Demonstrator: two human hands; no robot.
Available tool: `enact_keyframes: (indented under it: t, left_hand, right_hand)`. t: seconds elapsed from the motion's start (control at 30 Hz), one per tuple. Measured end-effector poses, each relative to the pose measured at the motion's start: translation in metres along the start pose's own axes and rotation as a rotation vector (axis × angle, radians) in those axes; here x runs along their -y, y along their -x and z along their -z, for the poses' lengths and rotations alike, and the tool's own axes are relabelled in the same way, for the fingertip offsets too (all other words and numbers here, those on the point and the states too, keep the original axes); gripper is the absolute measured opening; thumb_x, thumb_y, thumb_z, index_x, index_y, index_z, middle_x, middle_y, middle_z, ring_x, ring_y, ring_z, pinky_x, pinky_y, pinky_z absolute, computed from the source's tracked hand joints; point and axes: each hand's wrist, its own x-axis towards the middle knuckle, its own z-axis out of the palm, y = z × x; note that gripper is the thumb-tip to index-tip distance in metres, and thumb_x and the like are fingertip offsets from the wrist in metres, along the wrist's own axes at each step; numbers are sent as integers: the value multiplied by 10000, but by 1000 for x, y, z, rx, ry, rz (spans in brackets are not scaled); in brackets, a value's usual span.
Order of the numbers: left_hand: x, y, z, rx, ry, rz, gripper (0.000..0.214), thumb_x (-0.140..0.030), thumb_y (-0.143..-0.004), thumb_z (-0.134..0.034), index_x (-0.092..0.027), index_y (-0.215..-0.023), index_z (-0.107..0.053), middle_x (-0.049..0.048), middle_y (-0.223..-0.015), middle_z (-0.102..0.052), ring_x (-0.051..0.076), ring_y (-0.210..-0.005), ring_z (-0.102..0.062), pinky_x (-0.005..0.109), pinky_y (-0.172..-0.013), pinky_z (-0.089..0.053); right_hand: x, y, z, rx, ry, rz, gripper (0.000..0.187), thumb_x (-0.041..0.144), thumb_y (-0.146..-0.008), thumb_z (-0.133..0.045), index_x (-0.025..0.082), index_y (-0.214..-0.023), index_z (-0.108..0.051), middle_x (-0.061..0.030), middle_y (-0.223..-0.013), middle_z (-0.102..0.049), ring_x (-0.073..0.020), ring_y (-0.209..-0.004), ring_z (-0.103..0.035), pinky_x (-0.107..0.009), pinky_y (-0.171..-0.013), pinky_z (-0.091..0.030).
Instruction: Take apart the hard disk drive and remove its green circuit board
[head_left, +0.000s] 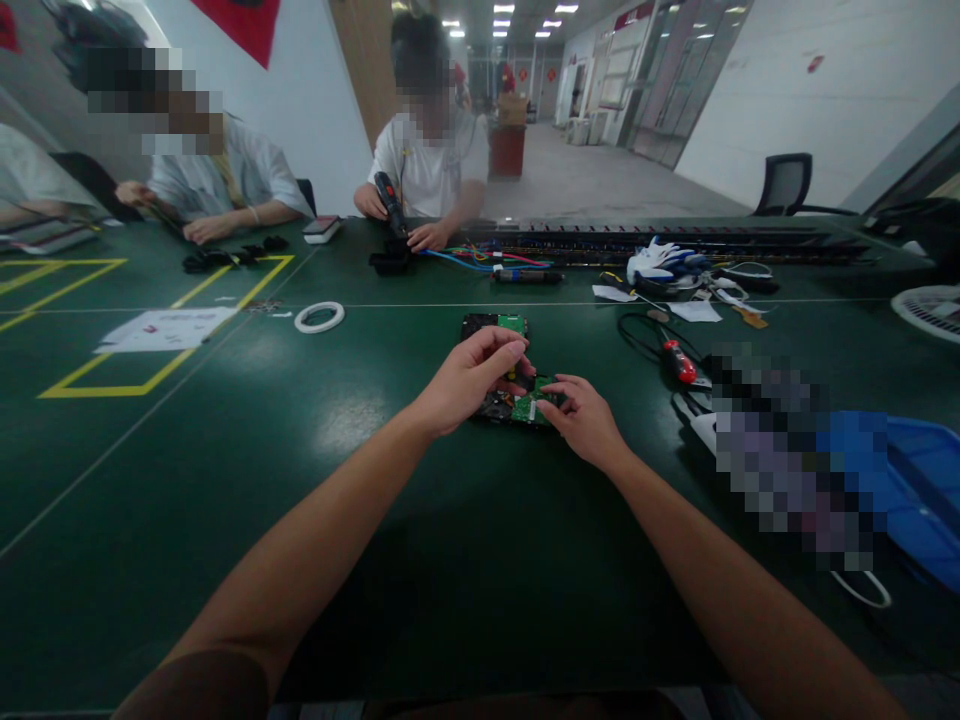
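A black device with a green circuit board [532,408] lies on the green table in front of me. Over its left part is my left hand [487,365], with thumb and fingers bent together above the board. Something small and dark shows below those fingers, too hidden to name. My right hand [583,415] is at the right end of the device, its bent thumb and fingertips gripping the board's edge. Just behind lies a second black device with a green board [514,323], partly covered by my left hand.
A tape roll [320,317] and paper sheets [165,330] lie to the left. Right are a red-black tool [679,362], cables, white-blue gloves [664,262] and a blue tray [926,480]. Across the table, a person holds a power screwdriver [391,205] near wires; another person sits left.
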Motion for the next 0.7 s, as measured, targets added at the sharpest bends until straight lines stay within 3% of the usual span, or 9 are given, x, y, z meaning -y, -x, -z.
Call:
enact_keyframes:
  t: [0.2,0.37,0.5,0.7]
  left_hand:
    - [-1,1,0,-57,12,2,241,-384,-943,-671,-177,-990,-556,80,-948,-703,189,-928,-679,306,-725,-617]
    - [-2,0,3,-44,-74,-33,244,-390,-908,-710,-169,-966,-625,69,-1008,-671,162,-889,-635,284,-697,-604]
    - [-3,-1,5,-106,-187,-73,233,-396,-908,-703,-171,-970,-704,46,-965,-646,124,-795,-585,227,-638,-549]
    - [-2,-2,9,-123,-212,-62,242,-379,-930,-657,-200,-1065,-750,71,-1057,-677,143,-848,-596,212,-609,-520]
  right_hand:
    - [1,1,2,27,-44,-17,298,411,-924,-698,240,-1167,-726,-129,-1470,-532,-98,-653,-640,-372,-704,-615]
    - [-2,0,0,17,-44,-12,298,418,-921,-701,246,-1163,-723,-128,-1469,-534,-99,-643,-635,-381,-696,-617]
    - [-4,0,-1,17,-35,-6,301,412,-923,-697,240,-1169,-718,-133,-1468,-531,-93,-631,-622,-381,-696,-615]
    - [-6,1,-2,9,-36,9,303,416,-931,-687,249,-1182,-717,-132,-1468,-531,-93,-637,-623,-389,-709,-616]
